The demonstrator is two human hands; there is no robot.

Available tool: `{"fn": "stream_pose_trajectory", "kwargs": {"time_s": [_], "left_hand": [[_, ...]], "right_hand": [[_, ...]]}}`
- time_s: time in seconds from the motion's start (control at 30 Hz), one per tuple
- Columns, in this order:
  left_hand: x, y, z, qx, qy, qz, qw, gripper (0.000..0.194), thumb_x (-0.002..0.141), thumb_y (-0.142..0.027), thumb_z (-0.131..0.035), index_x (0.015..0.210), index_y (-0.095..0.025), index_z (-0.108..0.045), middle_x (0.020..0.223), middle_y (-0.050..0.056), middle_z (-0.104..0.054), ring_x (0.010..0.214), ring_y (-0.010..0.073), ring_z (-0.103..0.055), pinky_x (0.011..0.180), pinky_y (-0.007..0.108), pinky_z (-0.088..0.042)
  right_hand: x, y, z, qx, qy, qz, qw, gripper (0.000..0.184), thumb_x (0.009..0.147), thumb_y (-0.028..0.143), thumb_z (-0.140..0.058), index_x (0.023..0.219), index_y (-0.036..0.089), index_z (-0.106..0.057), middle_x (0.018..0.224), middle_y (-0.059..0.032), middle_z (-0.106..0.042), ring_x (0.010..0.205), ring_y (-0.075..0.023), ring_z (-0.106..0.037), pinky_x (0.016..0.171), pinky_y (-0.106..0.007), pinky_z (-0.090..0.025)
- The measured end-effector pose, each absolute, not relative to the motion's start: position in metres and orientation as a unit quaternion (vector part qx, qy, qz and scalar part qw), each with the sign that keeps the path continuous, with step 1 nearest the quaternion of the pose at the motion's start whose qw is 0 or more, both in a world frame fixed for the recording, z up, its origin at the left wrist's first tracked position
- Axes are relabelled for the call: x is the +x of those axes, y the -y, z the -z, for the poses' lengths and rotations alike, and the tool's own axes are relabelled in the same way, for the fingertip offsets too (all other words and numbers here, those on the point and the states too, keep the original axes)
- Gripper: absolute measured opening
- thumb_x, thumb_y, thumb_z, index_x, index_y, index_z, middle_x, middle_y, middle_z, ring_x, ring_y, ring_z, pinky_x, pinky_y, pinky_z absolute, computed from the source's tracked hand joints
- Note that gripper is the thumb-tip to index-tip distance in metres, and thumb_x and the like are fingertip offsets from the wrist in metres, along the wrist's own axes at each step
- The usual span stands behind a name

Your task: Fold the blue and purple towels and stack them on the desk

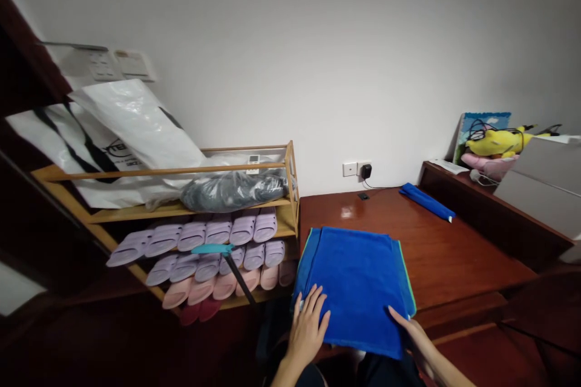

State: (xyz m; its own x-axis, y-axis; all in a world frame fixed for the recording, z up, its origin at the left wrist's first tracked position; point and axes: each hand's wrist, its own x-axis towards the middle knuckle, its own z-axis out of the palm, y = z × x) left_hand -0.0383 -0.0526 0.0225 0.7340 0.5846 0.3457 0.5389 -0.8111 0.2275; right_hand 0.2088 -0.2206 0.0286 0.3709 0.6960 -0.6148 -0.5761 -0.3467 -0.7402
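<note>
A folded blue towel [358, 281] lies on the near edge of a dark red wooden desk [454, 254], with a green-edged layer showing along its right side. My left hand [308, 326] rests flat on the towel's near left corner, fingers spread and open. At the towel's near right corner is my right hand [415, 335], with its fingers stretched along the edge and partly tucked under the cloth. A second blue cloth, rolled or folded narrow [426, 201], lies at the back of the desk, far from both hands.
To the left stands a wooden shoe rack [290, 193] with rows of lilac and pink slippers [218, 242], plastic bags on top. A teal-handled stick [227, 257] leans before it. Wall socket with charger [363, 169]. Yellow plush toy [499, 142] and grey boxes [540, 184] at right.
</note>
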Motion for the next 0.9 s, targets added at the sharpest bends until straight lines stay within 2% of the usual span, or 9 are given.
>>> {"fn": "stream_pose_trajectory", "kwargs": {"time_s": [0.1,0.3,0.47,0.57,0.77,0.9], "left_hand": [[-0.037,0.052,-0.020,0.930,-0.313,-0.189,0.049,0.040,0.096,-0.033,-0.034,0.133,-0.024,-0.046,0.144,0.005,-0.042,0.135,0.0223,-0.033,0.111,0.049,-0.025],[-0.035,0.050,-0.017,0.934,-0.309,-0.174,0.043,0.042,0.097,-0.034,-0.033,0.136,-0.025,-0.043,0.146,0.004,-0.039,0.136,0.0216,-0.031,0.112,0.049,-0.024],[-0.040,0.047,-0.028,0.951,-0.268,-0.143,0.055,0.051,0.098,-0.034,-0.033,0.147,-0.032,-0.019,0.150,0.000,-0.032,0.138,0.0201,-0.026,0.112,0.048,-0.025],[-0.040,0.048,-0.040,0.960,-0.245,-0.112,0.068,0.054,0.098,-0.038,-0.032,0.147,-0.034,-0.010,0.151,-0.001,-0.027,0.138,0.0205,-0.025,0.111,0.050,-0.025],[-0.025,0.059,-0.043,0.958,-0.256,-0.105,0.076,0.058,0.095,-0.044,-0.037,0.146,-0.039,-0.011,0.152,0.000,-0.023,0.138,0.0253,-0.025,0.108,0.052,-0.028],[-0.018,0.058,-0.028,0.945,-0.303,-0.108,0.060,0.056,0.095,-0.043,-0.035,0.146,-0.035,-0.014,0.152,0.001,-0.024,0.138,0.0243,-0.025,0.107,0.051,-0.029]], "right_hand": [[0.194,0.207,-0.024,-0.574,0.048,-0.552,0.603,0.069,0.061,0.056,-0.072,0.115,0.015,-0.061,0.106,-0.0106,-0.070,0.103,-0.0258,-0.063,0.092,-0.035,-0.048],[0.201,0.214,-0.007,-0.570,0.077,-0.557,0.599,0.065,0.063,0.053,-0.072,0.112,0.012,-0.063,0.099,-0.0107,-0.072,0.100,-0.0272,-0.065,0.092,-0.036,-0.050],[0.207,0.216,-0.014,-0.565,0.115,-0.555,0.600,0.061,0.057,0.047,-0.077,0.106,0.012,-0.066,0.093,-0.0097,-0.074,0.096,-0.0291,-0.066,0.092,-0.039,-0.050],[0.210,0.216,-0.019,-0.563,0.104,-0.546,0.612,0.058,0.058,0.046,-0.077,0.104,0.012,-0.067,0.090,-0.0092,-0.074,0.096,-0.0291,-0.066,0.093,-0.039,-0.049],[0.251,0.238,-0.025,-0.591,0.026,-0.480,0.648,0.055,0.055,0.044,-0.078,0.099,0.014,-0.064,0.084,-0.0096,-0.074,0.092,-0.0319,-0.067,0.087,-0.042,-0.052],[0.320,0.306,-0.040,-0.629,-0.013,-0.429,0.648,0.056,0.056,0.044,-0.077,0.104,0.019,-0.061,0.091,-0.0121,-0.072,0.092,-0.0339,-0.067,0.080,-0.045,-0.055]]}}
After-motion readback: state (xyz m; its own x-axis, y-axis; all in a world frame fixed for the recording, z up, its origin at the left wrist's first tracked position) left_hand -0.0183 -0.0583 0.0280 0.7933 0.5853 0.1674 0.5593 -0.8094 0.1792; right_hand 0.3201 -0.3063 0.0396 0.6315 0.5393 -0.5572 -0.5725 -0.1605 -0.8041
